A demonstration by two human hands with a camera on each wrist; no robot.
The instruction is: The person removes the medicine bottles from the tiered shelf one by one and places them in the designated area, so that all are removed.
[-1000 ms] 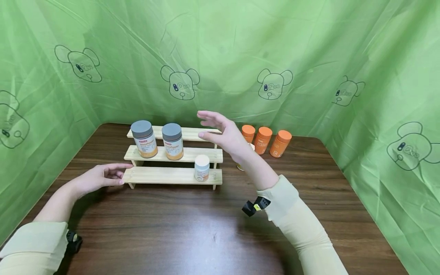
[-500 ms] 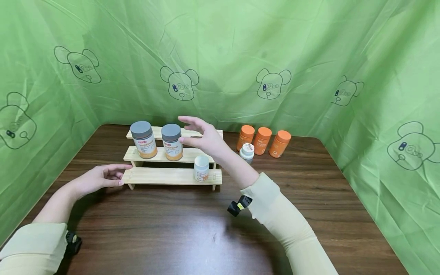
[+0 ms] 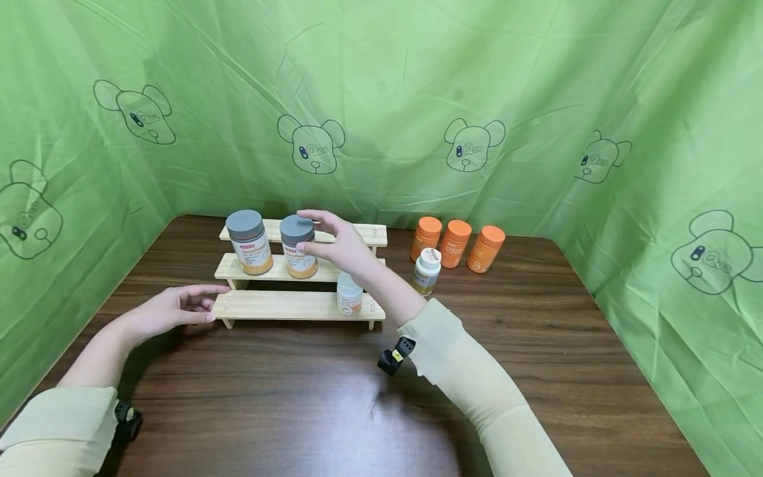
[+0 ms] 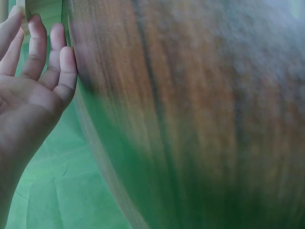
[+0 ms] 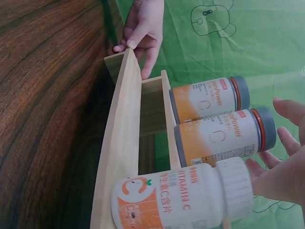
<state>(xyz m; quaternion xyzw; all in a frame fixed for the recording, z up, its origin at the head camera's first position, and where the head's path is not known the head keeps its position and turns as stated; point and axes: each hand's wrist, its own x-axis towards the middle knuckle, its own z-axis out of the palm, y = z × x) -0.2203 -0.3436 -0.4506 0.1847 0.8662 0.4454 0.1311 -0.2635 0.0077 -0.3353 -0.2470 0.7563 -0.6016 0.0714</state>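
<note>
A three-step wooden shelf [image 3: 274,305] stands on the table. My left hand [image 3: 163,311] holds the left end of its lowest board, thumb at the front, index finger behind; the right wrist view shows this grip too. On the middle board stand two grey-lidded supplement jars, the left jar [image 3: 253,255] and the right jar [image 3: 296,258]. My right hand [image 3: 346,248] is beside the right jar, thumb and fingers spread near its lid. In the right wrist view a gap shows between thumb and lid. A white vitamin C bottle [image 5: 181,198] stands on the lowest board, partly covered by my right wrist in the head view.
Right of the shelf stand three orange bottles [image 3: 456,245], with a white-capped bottle [image 3: 426,273] in front of them. A green curtain [image 3: 393,99] encloses the back and sides of the wooden table [image 3: 298,397].
My right hand has moved left and slightly down, from above the shelf's right end to the right jar's lid. The white-capped bottle has come into view. My left hand stays put.
</note>
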